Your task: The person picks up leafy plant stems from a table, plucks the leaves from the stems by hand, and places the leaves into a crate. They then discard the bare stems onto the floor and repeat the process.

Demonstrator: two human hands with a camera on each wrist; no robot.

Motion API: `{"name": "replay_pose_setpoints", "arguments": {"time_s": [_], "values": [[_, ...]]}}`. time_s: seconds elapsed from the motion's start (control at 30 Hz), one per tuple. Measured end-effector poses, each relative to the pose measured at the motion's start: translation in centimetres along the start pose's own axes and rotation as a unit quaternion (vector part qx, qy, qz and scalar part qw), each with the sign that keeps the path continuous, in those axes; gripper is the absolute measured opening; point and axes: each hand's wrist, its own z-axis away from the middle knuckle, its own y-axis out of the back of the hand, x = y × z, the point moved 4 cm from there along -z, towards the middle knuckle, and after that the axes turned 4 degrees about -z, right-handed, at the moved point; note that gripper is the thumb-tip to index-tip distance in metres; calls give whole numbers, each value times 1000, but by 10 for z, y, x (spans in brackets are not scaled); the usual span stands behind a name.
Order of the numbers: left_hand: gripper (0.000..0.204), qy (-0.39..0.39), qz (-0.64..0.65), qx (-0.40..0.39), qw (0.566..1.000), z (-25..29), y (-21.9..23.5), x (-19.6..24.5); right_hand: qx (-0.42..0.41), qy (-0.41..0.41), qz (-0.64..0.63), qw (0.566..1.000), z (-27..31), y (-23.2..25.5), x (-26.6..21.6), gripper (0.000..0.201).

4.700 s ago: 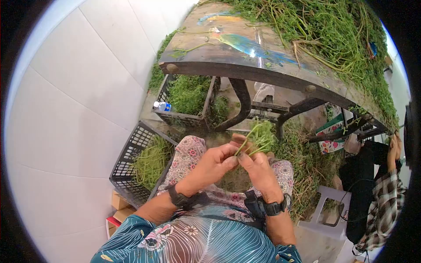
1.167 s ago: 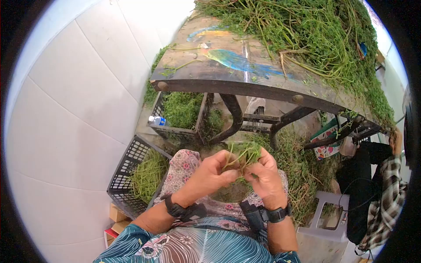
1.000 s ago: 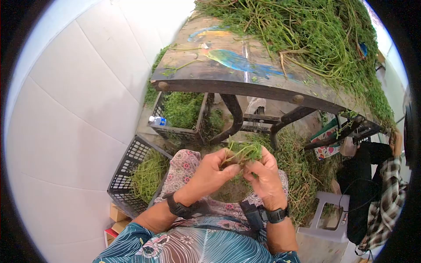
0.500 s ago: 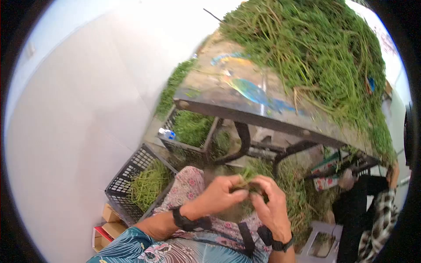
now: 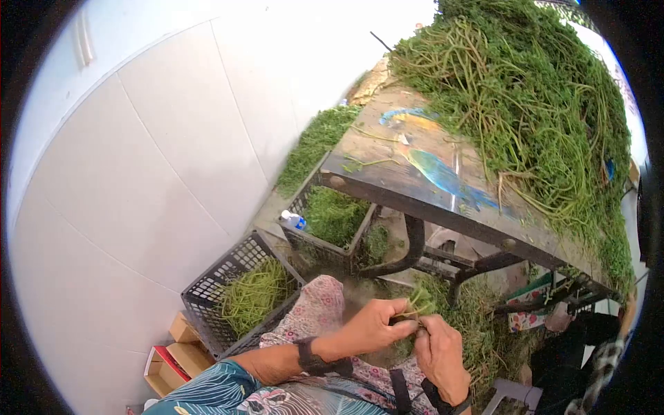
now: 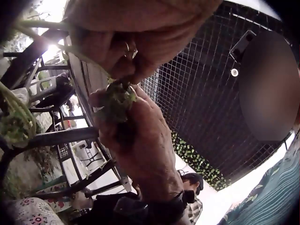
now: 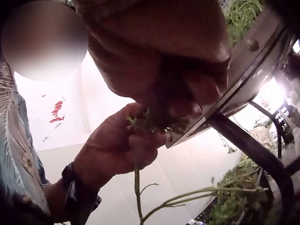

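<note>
Just above my lap, both hands meet over a small bunch of leafy green stems [image 5: 420, 302]. My left hand [image 5: 377, 325] pinches the stems between thumb and fingers. Close against it, my right hand [image 5: 443, 353] grips the leafy part with curled fingers. In the left wrist view a tuft of leaves [image 6: 117, 101] pokes out between the two hands. The right wrist view shows a branching stem [image 7: 137, 192] hanging below the left hand [image 7: 112, 145]. Much of the bunch is hidden by my fingers.
A big heap of greens [image 5: 519, 104] covers much of the painted table [image 5: 387, 180]. At left stands a black crate [image 5: 207, 297] of stems; behind it, another crate [image 5: 315, 243] holds greens and a bottle [image 5: 293, 220]. Plant litter [image 5: 484, 339] lies on the floor. A person sits at right.
The head view has swung, so the table and crates sit lower and further right. Between my hands, the greens, spread out earlier, now show as a smaller tuft. Both hands stay together.
</note>
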Motion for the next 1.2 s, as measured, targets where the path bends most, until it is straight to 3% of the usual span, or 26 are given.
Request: {"name": "replay_pose_setpoints", "arguments": {"time_s": [0.1,0.3,0.4,0.53,0.6,0.67,0.73,0.83,0.87,0.93,1.0,1.03,1.13,1.2], "values": [[20,-47,59,15,997,-2,-9,-7,35,5,-33,999,3,1,0,22],[8,66,197,-34,978,-3,-4,-10,36,-104,-231,967,2,-12,14,18],[14,84,213,-41,972,-4,-4,-10,35,-182,-427,885,6,-31,30,19],[14,108,251,-61,960,-3,-8,-6,-2,-278,-557,783,12,-34,25,19],[13,98,201,-68,972,-2,-5,-8,48,-223,-554,801,15,-38,48,16],[12,79,165,-64,981,-2,-4,-8,97,-207,-619,751,18,-32,60,15],[12,54,143,-50,987,-4,-6,-6,142,-225,-742,616,14,-19,58,13],[12,3,64,-52,997,-8,-11,-9,157,-178,-634,736,8,7,49,11],[14,16,104,-69,992,-8,-15,-12,153,-159,-599,770,9,15,52,11],[18,40,183,-102,977,-6,-22,-18,113,-107,-448,880,7,27,47,23],[21,18,119,-101,988,-7,-22,-14,80,-29,-256,963,0,40,27,32],[22,6,86,-101,991,-7,-22,-12,46,27,-178,983,-4,44,15,39],[23,-14,20,-131,991,-4,-23,-5,-3,91,-115,989,-11,39,2,36],[20,-129,-55,-78,987,-7,-29,-13,-23,79,-78,994,-10,37,0,30]]}}
